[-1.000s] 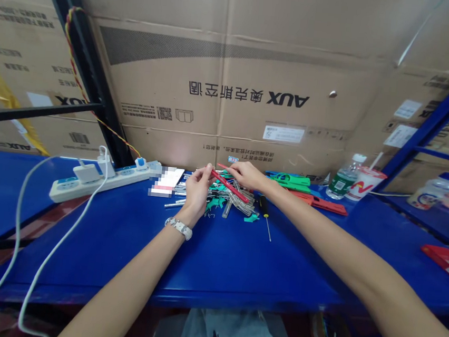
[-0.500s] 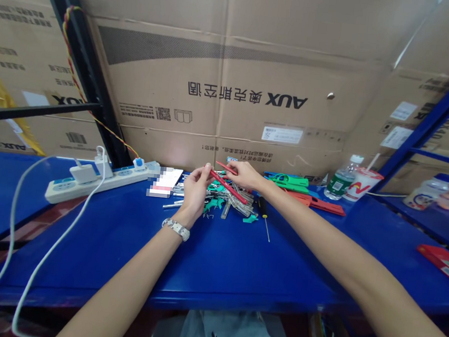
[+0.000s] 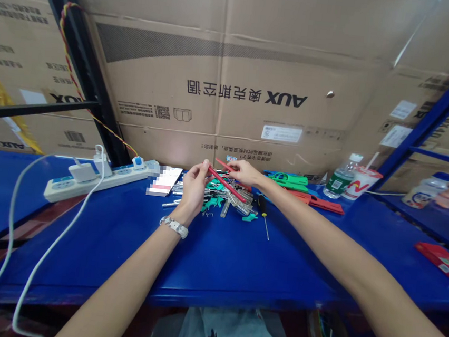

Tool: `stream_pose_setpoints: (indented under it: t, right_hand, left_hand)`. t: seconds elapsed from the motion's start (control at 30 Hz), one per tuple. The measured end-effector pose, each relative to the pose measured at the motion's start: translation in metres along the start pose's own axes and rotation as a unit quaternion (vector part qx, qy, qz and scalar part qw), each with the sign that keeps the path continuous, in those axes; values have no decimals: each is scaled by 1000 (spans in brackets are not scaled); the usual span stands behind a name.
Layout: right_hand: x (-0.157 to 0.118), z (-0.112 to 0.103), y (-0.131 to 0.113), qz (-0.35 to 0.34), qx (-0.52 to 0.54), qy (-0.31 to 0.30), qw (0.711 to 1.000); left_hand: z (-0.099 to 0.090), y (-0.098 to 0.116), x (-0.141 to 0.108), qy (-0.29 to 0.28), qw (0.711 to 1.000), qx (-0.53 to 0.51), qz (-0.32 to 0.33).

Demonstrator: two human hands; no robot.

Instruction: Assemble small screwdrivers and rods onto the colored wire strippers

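My left hand [image 3: 194,187] is closed, thumb and fingers pinching one end of a long, slim red plastic piece [image 3: 227,184] that slants down to the right over the pile. Just right of it, my right hand [image 3: 243,173] is closed around a second, shorter-looking red piece [image 3: 224,165], whose tip points left toward my left fingers. Under both hands lies a pile of clear and metallic strips [image 3: 240,204] mixed with small teal plastic parts [image 3: 212,204]. A black and yellow screwdriver [image 3: 264,209] rests right of the pile.
Green plastic pieces [image 3: 290,181] and orange-red ones [image 3: 316,202] lie behind my right forearm. A water bottle [image 3: 338,179] and paper cup [image 3: 360,184] stand back right; a red box [image 3: 443,263] lies far right. A power strip [image 3: 100,180] and phone [image 3: 171,179] are left.
The view has shifted very slightly. Both hands stay almost in place, still holding the red pieces, with only a small shift of the right fingers.
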State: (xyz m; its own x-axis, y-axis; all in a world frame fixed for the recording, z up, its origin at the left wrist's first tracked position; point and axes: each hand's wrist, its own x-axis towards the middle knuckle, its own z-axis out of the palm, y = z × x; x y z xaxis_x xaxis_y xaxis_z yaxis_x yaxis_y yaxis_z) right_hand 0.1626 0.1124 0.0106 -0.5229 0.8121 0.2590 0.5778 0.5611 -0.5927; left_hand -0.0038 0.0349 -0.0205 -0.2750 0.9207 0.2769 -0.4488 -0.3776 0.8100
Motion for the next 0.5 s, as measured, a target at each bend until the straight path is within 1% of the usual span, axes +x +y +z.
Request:
stream_pose_setpoints:
  t: [0.13,0.23,0.37,0.5]
  right_hand:
    - [1,3,4,11,-2,0,1000]
    - [1,8,8,-4,-8,4,1000]
    - [3,14,7,-40,48,1,998]
    - [3,13,1,-10,108,-10,994]
  left_hand:
    - [1,1,-1,-1,1000,-2,4]
    - [1,1,-2,-3,1000,-9,5]
    - [1,1,-3,-10,1000,-3,6]
    - [1,2,-2,-12,1000,-8,6]
